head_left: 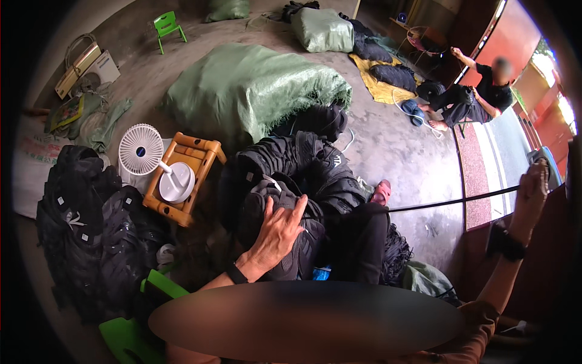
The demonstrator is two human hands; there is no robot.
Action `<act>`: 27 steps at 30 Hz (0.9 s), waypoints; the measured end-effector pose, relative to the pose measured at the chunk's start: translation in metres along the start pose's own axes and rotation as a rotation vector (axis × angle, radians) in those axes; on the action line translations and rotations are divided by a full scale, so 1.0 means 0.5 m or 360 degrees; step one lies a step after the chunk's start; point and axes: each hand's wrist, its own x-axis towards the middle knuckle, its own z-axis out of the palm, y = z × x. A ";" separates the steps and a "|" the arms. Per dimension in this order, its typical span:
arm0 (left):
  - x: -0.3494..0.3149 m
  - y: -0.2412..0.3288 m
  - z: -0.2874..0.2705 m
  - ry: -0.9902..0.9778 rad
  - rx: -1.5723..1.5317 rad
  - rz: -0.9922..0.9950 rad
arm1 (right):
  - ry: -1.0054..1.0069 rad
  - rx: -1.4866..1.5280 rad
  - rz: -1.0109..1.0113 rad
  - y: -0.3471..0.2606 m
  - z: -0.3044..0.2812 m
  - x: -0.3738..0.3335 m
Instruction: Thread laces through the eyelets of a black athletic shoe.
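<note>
A black backpack (257, 203) rests on my lap. My left hand (274, 235) is on it, with two fingers raised and the others curled down against the fabric. Out at the far right, my right hand (532, 191) is closed around a black strap (451, 199). That strap runs taut across to the backpack side, and its near end is lost among dark fabric. More black backpacks (291, 151) lie packed together just beyond my knees. Both wrists wear dark bands.
At left, a white fan (177, 182) stands on a bamboo stool (197, 203) beside piled black bags (91, 224). A big green woven sack (224, 85) lies ahead. Another person (485, 97) sits low by the doorway at right. A green chair (163, 282) is close at my left.
</note>
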 end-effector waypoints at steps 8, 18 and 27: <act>-0.022 0.005 -0.010 0.0111 -0.0012 -0.0044 | 0.1266 -0.0919 0.0702 0.262 0.112 -0.177; -0.055 -0.026 -0.070 0.0358 -0.0123 -0.0231 | 0.0232 -0.0900 0.1000 0.443 0.450 -0.202; -0.043 -0.135 -0.125 -0.0148 -0.0378 -0.0171 | -0.0408 -0.0966 0.0692 0.480 0.658 -0.067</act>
